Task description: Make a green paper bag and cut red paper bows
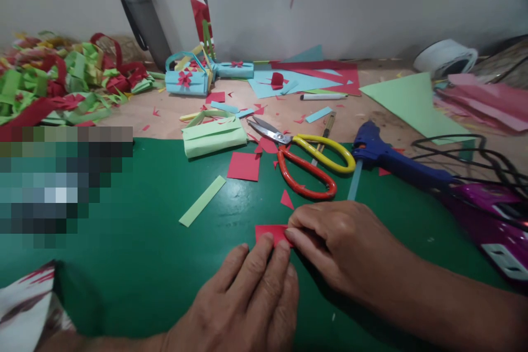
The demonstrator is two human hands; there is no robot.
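Note:
A small folded piece of red paper (268,229) lies on the green mat in front of me. My left hand (251,291) rests with its fingers stretched out, the tips pressing the paper's near edge. At the paper's right end, my right hand (336,242) has thumb and forefinger pinched on it. Just beyond are a red paper square (243,166), a red scrap (287,199) and a pale green strip (202,201). Scissors (284,137) with one yellow and one red handle lie partly open behind my right hand. A light green paper purse (214,135) stands to their left.
A blue glue gun (379,148) with its cable lies right, beside a purple power strip (495,214). Behind are blue paper purses (187,81), a marker (324,97), a cutter knife (329,125) and a tape roll (445,58). Colourful paper pieces (61,74) heap up at left.

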